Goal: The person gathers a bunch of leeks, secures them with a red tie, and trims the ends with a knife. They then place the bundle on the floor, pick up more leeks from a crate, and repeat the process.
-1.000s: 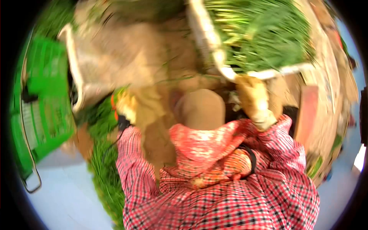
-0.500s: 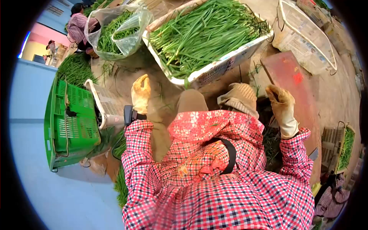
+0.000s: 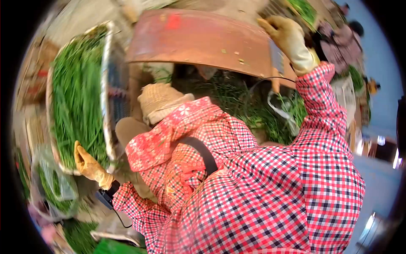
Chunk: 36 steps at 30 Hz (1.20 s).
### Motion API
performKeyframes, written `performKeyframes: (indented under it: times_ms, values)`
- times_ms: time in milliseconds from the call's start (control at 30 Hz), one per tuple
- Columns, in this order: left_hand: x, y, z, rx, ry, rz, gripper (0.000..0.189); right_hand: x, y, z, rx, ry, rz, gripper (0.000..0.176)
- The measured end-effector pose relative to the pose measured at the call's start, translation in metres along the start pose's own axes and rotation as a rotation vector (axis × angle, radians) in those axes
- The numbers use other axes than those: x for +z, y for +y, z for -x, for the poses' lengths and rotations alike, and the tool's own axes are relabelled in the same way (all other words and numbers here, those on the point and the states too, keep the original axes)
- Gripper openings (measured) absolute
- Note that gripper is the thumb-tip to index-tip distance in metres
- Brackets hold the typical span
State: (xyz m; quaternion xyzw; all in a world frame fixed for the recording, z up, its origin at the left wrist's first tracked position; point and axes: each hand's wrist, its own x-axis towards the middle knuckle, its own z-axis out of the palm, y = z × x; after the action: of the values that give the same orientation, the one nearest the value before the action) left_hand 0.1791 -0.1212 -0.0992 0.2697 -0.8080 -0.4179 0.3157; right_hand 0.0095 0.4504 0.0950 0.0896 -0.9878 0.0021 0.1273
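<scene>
My left hand [image 3: 94, 168], in a yellowed glove with the fingers stretched out, is by the near corner of a white basket [image 3: 108, 84] heaped with long green leafy stalks [image 3: 78, 97]. It holds nothing that I can see. On the other side, my right hand [image 3: 289, 40], gloved too, reaches over the end of a reddish-brown board [image 3: 194, 38]. Its thumb and fingers are apart, with nothing between them. Just below that hand, a knife with a grey blade [image 3: 277, 57] and a wooden handle lies across the board's edge.
Loose green stalks [image 3: 232, 97] and a clear plastic bag [image 3: 283, 112] lie under the board. Another bag [image 3: 53, 182] of greens stands at the lower left, near a green crate [image 3: 118, 247]. A person [image 3: 344, 42] sits at the upper right. Motion blurs the edges.
My view and body have swung to the right, so the board now lies ahead and the basket at left. My right hand has moved out to the board's far end near the knife.
</scene>
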Motion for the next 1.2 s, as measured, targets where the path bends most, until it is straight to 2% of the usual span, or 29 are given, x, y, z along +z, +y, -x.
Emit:
performKeyframes:
  times_ms: [33,67,100,133,200,267,300,333,400,467,533,567,600,633,667,733,833,933,967,1033,1067,1133,1200]
  values:
    - [0.012,0.031,-0.002,0.008,-0.036,0.029,0.032,-0.018,0.030,0.031,0.034,0.123,0.039,0.038]
    - [0.024,0.064,-0.003,0.013,-0.074,0.055,0.033,-0.042,0.052,0.064,0.185,0.090,0.099,0.038]
    - [0.026,0.054,-0.009,0.140,0.009,-0.043,0.032,0.045,0.071,0.048,0.168,0.122,0.012,0.040]
    - [0.043,0.081,-0.007,0.093,-0.034,0.028,0.031,0.041,0.085,0.069,0.286,0.038,0.041,0.040]
    - [0.081,0.088,-0.009,0.137,-0.166,0.221,0.029,0.046,0.102,0.123,0.544,-0.127,0.084,0.040]
    - [0.104,0.114,-0.001,0.219,-0.248,0.193,0.027,0.099,0.152,0.181,0.726,-0.312,0.074,0.035]
    - [0.112,0.125,0.003,0.293,-0.281,0.190,0.027,0.134,0.185,0.218,0.728,-0.386,0.019,0.032]
    - [0.111,0.129,0.008,0.317,-0.293,0.181,0.027,0.160,0.214,0.236,0.684,-0.376,0.107,0.035]
    - [0.114,0.141,0.015,0.230,-0.381,0.166,0.028,0.179,0.229,0.284,0.826,-0.465,0.147,0.030]
    - [0.125,0.126,0.012,0.263,-0.428,0.211,0.029,0.214,0.270,0.355,0.827,-0.652,-0.038,0.031]
    - [0.128,0.128,0.010,0.295,-0.469,0.139,0.030,0.239,0.270,0.404,0.819,-0.741,-0.135,0.032]
    - [0.131,0.120,0.013,0.210,-0.478,0.080,0.031,0.221,0.262,0.384,0.781,-0.818,-0.051,0.033]
    - [0.132,0.127,0.017,0.212,-0.479,0.038,0.031,0.226,0.241,0.387,0.771,-0.828,-0.024,0.034]
    - [0.134,0.126,0.016,0.217,-0.496,0.042,0.031,0.226,0.213,0.386,0.876,-0.809,-0.142,0.035]
    - [0.137,0.119,0.012,0.219,-0.514,0.056,0.031,0.219,0.186,0.381,0.664,-0.895,-0.180,0.035]
    - [0.145,0.119,0.012,0.221,-0.536,0.059,0.031,0.254,0.171,0.419,0.472,-0.552,-0.479,0.035]
    - [0.150,0.131,0.026,0.181,-0.525,0.015,0.031,0.255,0.149,0.389,0.816,-0.767,-0.342,0.035]
    - [0.153,0.124,0.019,0.232,-0.567,-0.008,0.030,0.237,0.157,0.405,0.949,-0.741,-0.289,0.037]
    - [0.155,0.123,0.018,0.234,-0.593,0.014,0.030,0.234,0.164,0.419,0.934,-0.813,-0.145,0.036]
    - [0.157,0.119,0.022,0.197,-0.597,0.042,0.030,0.262,0.200,0.476,0.437,-1.149,0.002,0.041]
    - [0.159,0.120,0.023,0.189,-0.604,0.059,0.030,0.266,0.195,0.494,0.311,-1.289,-0.032,0.040]
    - [0.158,0.110,0.020,0.123,-0.609,0.086,0.030,0.265,0.139,0.525,0.294,-1.530,-0.223,0.039]
    - [0.160,0.105,0.020,0.095,-0.637,0.097,0.030,0.267,0.078,0.554,0.199,-1.660,-0.382,0.038]
